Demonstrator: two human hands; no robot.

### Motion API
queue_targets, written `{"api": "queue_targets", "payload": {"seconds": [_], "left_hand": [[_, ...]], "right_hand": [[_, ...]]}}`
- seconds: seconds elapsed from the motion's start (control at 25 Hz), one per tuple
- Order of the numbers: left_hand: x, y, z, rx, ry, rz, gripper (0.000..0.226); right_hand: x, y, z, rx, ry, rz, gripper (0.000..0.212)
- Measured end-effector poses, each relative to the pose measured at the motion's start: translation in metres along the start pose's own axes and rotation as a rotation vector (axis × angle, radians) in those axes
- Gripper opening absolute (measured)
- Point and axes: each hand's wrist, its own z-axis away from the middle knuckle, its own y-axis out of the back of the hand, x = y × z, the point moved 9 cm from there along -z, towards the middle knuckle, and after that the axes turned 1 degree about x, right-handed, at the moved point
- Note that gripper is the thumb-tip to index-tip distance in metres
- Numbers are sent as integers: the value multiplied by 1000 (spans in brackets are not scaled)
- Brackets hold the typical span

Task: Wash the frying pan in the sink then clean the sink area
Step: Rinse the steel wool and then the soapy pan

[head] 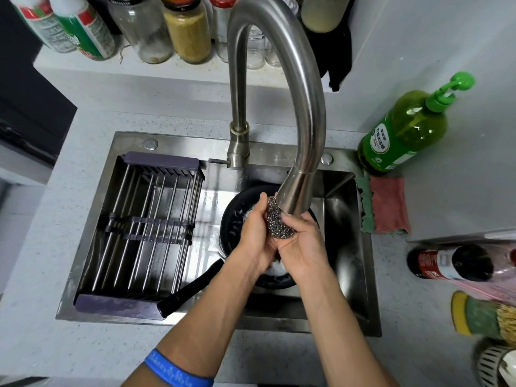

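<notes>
— Both hands, left hand and right hand, cup the steel scourer under the faucet — why?
— Likely rinsing it; the frying pan waits below in the sink's right half.

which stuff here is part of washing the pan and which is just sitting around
In use: frying pan, metal scrubber held in both hands, left hand, right hand, tap, sink.

Lying about: soap bottle, cloth, drying rack, jars.

Blk pan, silver scrubber
</notes>
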Motion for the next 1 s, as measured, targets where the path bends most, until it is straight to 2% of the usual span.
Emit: {"api": "queue_targets", "payload": {"seconds": [0.08,0.16,0.2,0.32,0.4,0.48,0.6,0.68,0.76,0.84,0.92,1.0], "left_hand": [[-1,-2,4,-4,-74,33,48],[-8,-6,5,3,-81,-68,48],[-7,-3,3,32,-92,-129,46],[-3,-2,-5,-7,-159,-206,28],[-13,5,-8,8,-148,-345,20],[-17,13,-8,67,-142,-481,12],[-16,20,-11,88,-150,-549,18],[-18,18,-12,64,-154,-506,24],[-20,21,-12,85,-164,-458,23],[-21,27,-12,107,-159,-432,24],[-22,36,-11,135,-131,-442,36],[-23,47,-8,160,-101,-459,47]], "right_hand": [[-9,-6,-3,-10,97,116,37],[-36,-2,-3,116,287,570,25],[-40,-4,-3,140,319,736,20],[-35,4,-2,105,251,791,32],[-34,24,2,95,198,828,40],[-48,60,10,194,171,831,42],[-106,129,28,491,277,1064,39],[-147,152,38,588,437,1328,33],[-168,161,39,565,595,1664,27],[-165,167,33,459,617,1937,22],[-157,168,35,458,596,2061,20],[-148,153,48,489,672,2004,27]]}}
